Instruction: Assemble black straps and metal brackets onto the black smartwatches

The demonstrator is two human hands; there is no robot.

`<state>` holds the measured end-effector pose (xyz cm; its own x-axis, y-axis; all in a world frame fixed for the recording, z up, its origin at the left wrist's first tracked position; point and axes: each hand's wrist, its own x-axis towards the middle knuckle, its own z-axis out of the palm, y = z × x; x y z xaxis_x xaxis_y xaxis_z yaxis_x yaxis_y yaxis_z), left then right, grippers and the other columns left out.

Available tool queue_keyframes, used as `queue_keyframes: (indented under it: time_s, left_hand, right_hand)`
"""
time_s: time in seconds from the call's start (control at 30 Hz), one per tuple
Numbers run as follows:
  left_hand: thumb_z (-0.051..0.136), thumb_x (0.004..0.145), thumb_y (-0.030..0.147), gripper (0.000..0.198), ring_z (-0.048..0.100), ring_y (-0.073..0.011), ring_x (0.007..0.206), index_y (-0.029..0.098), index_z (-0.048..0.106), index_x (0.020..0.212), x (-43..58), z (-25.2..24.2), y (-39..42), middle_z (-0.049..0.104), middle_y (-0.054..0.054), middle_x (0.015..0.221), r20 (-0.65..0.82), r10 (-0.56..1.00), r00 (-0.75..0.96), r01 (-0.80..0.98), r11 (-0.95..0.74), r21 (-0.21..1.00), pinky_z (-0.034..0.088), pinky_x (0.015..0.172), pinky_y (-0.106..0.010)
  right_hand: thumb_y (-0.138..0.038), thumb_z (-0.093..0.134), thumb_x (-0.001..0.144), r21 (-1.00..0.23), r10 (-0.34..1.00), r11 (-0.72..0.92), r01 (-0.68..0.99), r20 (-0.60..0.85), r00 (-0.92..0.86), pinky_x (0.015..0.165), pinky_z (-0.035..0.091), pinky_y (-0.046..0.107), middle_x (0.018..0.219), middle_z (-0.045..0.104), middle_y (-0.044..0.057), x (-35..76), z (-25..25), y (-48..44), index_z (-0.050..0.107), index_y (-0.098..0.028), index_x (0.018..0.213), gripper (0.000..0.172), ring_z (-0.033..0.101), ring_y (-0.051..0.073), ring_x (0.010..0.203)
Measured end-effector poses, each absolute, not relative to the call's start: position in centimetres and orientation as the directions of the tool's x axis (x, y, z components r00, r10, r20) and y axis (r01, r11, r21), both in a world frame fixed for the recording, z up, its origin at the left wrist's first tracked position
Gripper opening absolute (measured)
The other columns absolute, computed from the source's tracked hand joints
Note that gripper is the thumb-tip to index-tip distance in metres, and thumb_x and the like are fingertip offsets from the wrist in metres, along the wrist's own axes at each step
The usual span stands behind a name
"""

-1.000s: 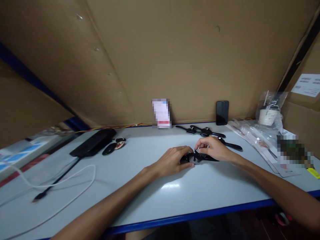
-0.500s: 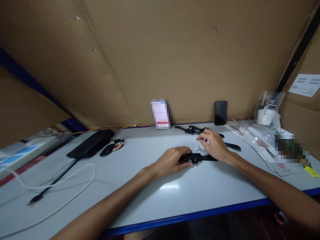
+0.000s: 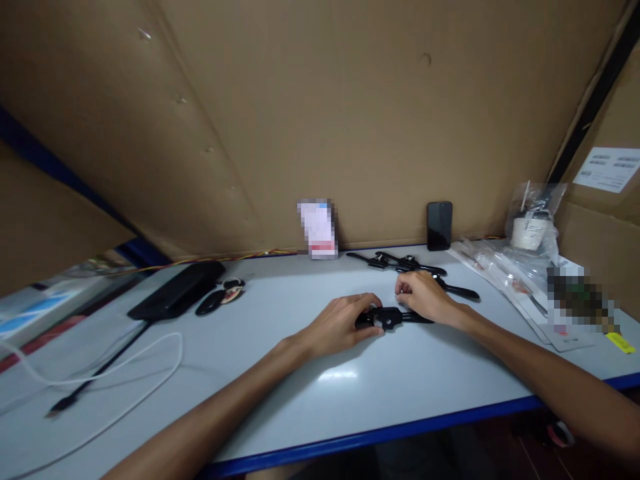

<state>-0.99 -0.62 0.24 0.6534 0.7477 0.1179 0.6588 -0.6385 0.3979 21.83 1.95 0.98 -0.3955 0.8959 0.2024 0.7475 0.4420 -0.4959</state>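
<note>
Left hand (image 3: 345, 321) on table (image 3: 300, 400), fingers (image 3: 367, 307) curled down over left end of black part (image 3: 389, 319), gripping it flat. Right hand (image 3: 425, 298) just beside, fingertips (image 3: 401, 288) pinched shut above part's middle; anything between them too small to tell. More black parts (image 3: 400, 262) just beyond right knuckles. Phone (image 3: 439, 225) farther back, upright against cardboard wall (image 3: 350, 120).

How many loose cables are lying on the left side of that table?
2. A white cable loops across the near left of the table. A black cable runs from the black case toward the near edge. Thin orange wires also line the back.
</note>
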Motion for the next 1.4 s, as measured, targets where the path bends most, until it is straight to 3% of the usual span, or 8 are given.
queue_keyframes:
  time_s: [0.1,0.2,0.27,0.53,0.8,1.13,1.3,1.4]
  left_hand:
    - [0.068,0.090,0.038,0.030,0.066,-0.0228,0.086,0.022,0.061,0.114,-0.9,0.4,-0.7,0.072,-0.004,0.102,0.113,0.750,0.652,0.664,-0.636,0.393,0.047,0.075,-0.033]
    - [0.068,0.091,0.039,0.029,0.065,-0.0228,0.085,0.022,0.061,0.112,-0.9,0.5,-0.7,0.071,-0.003,0.099,0.106,0.750,0.653,0.666,-0.635,0.393,0.046,0.074,-0.033]
    - [0.068,0.091,0.040,0.027,0.065,-0.0223,0.083,0.022,0.062,0.110,-0.9,0.4,-0.7,0.070,-0.003,0.096,0.106,0.745,0.659,0.662,-0.641,0.389,0.045,0.072,-0.032]
    - [0.069,0.091,0.041,0.026,0.065,-0.0231,0.088,0.022,0.061,0.107,-1.0,0.3,-0.6,0.071,-0.004,0.100,0.108,0.744,0.659,0.659,-0.641,0.394,0.045,0.075,-0.032]
    - [0.069,0.089,0.040,0.023,0.061,-0.0199,0.078,0.021,0.059,0.096,-0.9,0.3,-0.5,0.068,-0.001,0.090,0.116,0.750,0.651,0.658,-0.634,0.406,0.042,0.069,-0.030]
    - [0.067,0.090,0.041,0.024,0.065,-0.0221,0.083,0.020,0.060,0.101,-1.0,0.1,-0.4,0.071,-0.004,0.096,0.129,0.743,0.657,0.648,-0.644,0.408,0.044,0.070,-0.032]
    - [0.067,0.091,0.042,0.026,0.066,-0.0242,0.087,0.020,0.059,0.101,-0.9,-0.1,-0.3,0.071,-0.005,0.099,0.142,0.734,0.664,0.643,-0.658,0.393,0.047,0.075,-0.034]
    - [0.067,0.092,0.042,0.026,0.067,-0.0254,0.090,0.020,0.059,0.103,-1.0,-0.1,-0.4,0.071,-0.006,0.101,0.146,0.727,0.671,0.637,-0.666,0.388,0.048,0.077,-0.034]
  right_hand:
    - [-0.009,0.073,0.083,-0.612,0.904,0.417,0.672,0.201,-0.378,0.073,0.048,0.027,0.084,0.076,0.005,22.3,2.5,1.5,0.078,-0.015,0.097,0.015,0.068,0.016,0.078]
    - [-0.008,0.071,0.083,-0.741,0.877,0.405,0.536,0.149,-0.457,0.069,0.048,0.026,0.076,0.074,0.002,22.4,3.8,0.4,0.079,-0.016,0.086,0.011,0.067,0.015,0.072]
    - [-0.006,0.073,0.080,-0.745,0.842,0.444,0.498,0.156,-0.517,0.069,0.047,0.025,0.074,0.073,0.000,22.1,4.1,-0.3,0.078,-0.017,0.081,0.013,0.066,0.014,0.071]
    - [0.000,0.072,0.079,-0.640,0.776,0.572,0.513,0.221,-0.590,0.069,0.041,0.025,0.073,0.071,-0.001,21.0,2.6,-1.1,0.077,-0.019,0.075,0.020,0.060,0.013,0.070]
    - [0.001,0.066,0.083,-0.521,0.730,0.676,0.521,0.374,-0.573,0.076,0.043,0.027,0.080,0.067,0.002,20.1,0.5,-1.4,0.074,-0.017,0.079,0.020,0.059,0.015,0.079]
    - [-0.006,0.059,0.094,-0.288,0.559,0.826,0.485,0.299,-0.774,0.076,0.045,0.030,0.081,0.064,0.006,20.5,2.1,-1.8,0.071,-0.016,0.076,0.024,0.056,0.018,0.080]
    - [-0.004,0.060,0.092,-0.209,0.665,0.746,0.632,0.287,-0.690,0.077,0.046,0.034,0.087,0.065,0.010,19.7,2.1,-2.8,0.071,-0.012,0.088,0.014,0.056,0.021,0.083]
    - [-0.002,0.059,0.090,-0.205,0.660,0.751,0.628,0.273,-0.700,0.081,0.046,0.035,0.091,0.066,0.011,19.5,2.0,-3.1,0.070,-0.012,0.089,0.015,0.056,0.022,0.085]
